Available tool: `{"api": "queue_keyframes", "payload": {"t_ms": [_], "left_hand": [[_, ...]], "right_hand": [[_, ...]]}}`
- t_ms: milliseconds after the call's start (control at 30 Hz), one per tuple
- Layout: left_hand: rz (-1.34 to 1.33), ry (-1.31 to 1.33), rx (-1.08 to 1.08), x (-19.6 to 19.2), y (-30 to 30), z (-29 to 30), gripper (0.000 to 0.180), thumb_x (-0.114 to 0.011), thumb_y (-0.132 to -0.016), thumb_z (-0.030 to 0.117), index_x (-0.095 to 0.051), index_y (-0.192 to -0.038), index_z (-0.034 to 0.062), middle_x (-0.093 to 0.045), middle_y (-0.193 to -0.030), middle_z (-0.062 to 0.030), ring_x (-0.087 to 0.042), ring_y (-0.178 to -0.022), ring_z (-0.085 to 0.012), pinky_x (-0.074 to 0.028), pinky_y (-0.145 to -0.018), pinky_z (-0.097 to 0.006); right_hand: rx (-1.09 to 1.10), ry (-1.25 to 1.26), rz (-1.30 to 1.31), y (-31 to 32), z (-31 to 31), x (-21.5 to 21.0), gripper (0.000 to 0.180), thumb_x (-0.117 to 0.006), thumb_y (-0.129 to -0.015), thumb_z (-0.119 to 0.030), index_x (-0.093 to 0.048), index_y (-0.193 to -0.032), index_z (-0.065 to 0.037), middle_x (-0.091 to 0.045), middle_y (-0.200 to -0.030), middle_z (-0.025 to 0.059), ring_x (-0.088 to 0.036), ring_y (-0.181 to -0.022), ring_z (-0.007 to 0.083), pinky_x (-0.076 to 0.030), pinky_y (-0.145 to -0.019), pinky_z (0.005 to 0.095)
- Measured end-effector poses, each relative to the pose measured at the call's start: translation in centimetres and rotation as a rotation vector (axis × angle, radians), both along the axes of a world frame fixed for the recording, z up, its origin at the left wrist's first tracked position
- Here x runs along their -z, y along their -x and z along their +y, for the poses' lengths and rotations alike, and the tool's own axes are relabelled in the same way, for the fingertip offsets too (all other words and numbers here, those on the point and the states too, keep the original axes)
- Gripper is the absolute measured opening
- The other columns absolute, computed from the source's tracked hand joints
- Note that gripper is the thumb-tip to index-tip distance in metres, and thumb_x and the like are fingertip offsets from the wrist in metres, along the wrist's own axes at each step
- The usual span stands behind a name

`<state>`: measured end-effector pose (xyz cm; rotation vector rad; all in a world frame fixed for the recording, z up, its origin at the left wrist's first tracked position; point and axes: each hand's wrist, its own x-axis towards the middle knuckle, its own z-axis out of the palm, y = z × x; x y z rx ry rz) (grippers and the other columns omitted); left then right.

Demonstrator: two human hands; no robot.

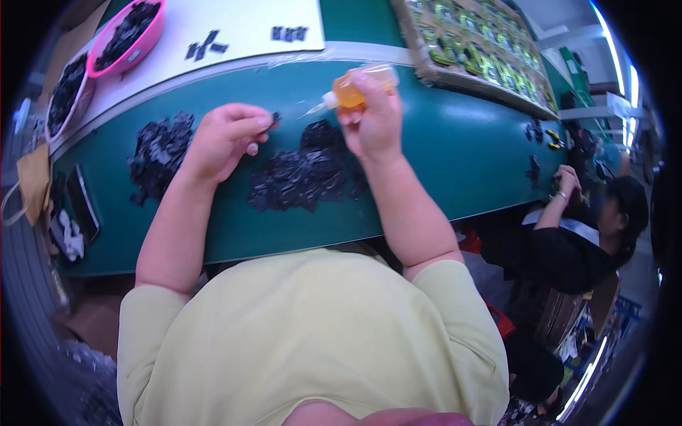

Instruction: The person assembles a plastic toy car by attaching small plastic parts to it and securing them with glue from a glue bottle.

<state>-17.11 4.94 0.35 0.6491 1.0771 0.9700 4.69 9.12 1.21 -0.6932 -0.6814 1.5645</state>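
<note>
My left hand (231, 138) pinches a small black plastic part (275, 117) between thumb and fingers, raised over the green table (241, 85). In my right hand (373, 121) is a clear squeeze bottle (349, 91) of amber liquid. It lies tilted on its side, and its thin pale nozzle points left toward the black part, apart from it. Below and between my hands spreads a pile of black plastic pieces (298, 177). Another heap of black pieces (160, 153) lies left of my left forearm.
Pink basket (153, 42) and a second basket (74, 117) hold black parts at far left. Small black blocks (289, 33) lie on a white board (249, 21). A carton of green packs (483, 57) stands far right. At right, a co-worker (575, 234) sits by the table; a phone (82, 202) lies left.
</note>
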Motion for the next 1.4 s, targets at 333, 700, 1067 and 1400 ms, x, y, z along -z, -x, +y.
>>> {"api": "queue_keyframes", "payload": {"t_ms": [333, 700, 1067, 1400], "left_hand": [[0.103, -0.115, 0.103, 0.6, -1.4, 0.7, 0.032, -0.064, -0.083, 0.005, -0.059, -0.113, -0.0034, -0.062, -0.083, -0.0061, -0.053, -0.064, -0.007, -0.046, -0.054, -0.019], [0.198, -0.159, 0.146, 0.0, -1.1, 0.3, 0.026, -0.064, -0.083, 0.007, -0.059, -0.106, -0.0046, -0.063, -0.077, -0.0069, -0.065, -0.064, -0.0119, -0.052, -0.056, -0.021], [0.206, -0.158, 0.15, -0.1, -1.3, 0.3, 0.027, -0.065, -0.083, 0.007, -0.059, -0.105, -0.0056, -0.063, -0.077, -0.007, -0.065, -0.063, -0.0117, -0.052, -0.056, -0.021], [0.222, -0.176, 0.156, -0.2, -1.4, 0.2, 0.026, -0.065, -0.082, 0.005, -0.059, -0.105, -0.006, -0.063, -0.076, -0.0065, -0.064, -0.061, -0.0114, -0.052, -0.055, -0.021]], "right_hand": [[0.043, -0.225, -0.175, 0.2, -0.5, 0.0, 0.015, -0.064, -0.084, -0.012, -0.058, -0.09, 0.0, -0.061, -0.075, 0.0073, -0.052, -0.051, 0.0078, -0.042, -0.044, 0.0195], [0.058, -0.394, -0.399, 1.4, -1.0, 0.4, 0.019, -0.067, -0.084, -0.012, -0.058, -0.094, 0.001, -0.063, -0.082, 0.0086, -0.055, -0.054, 0.0091, -0.045, -0.047, 0.0185], [0.049, -0.391, -0.413, 1.5, -0.9, 0.7, 0.018, -0.068, -0.084, -0.011, -0.058, -0.095, 0.0, -0.062, -0.081, 0.0078, -0.056, -0.055, 0.0088, -0.046, -0.047, 0.0185], [0.047, -0.384, -0.446, 1.7, -0.8, 0.8, 0.019, -0.068, -0.084, -0.011, -0.058, -0.095, 0.0, -0.062, -0.083, 0.0075, -0.056, -0.057, 0.0087, -0.046, -0.048, 0.0185]]}}
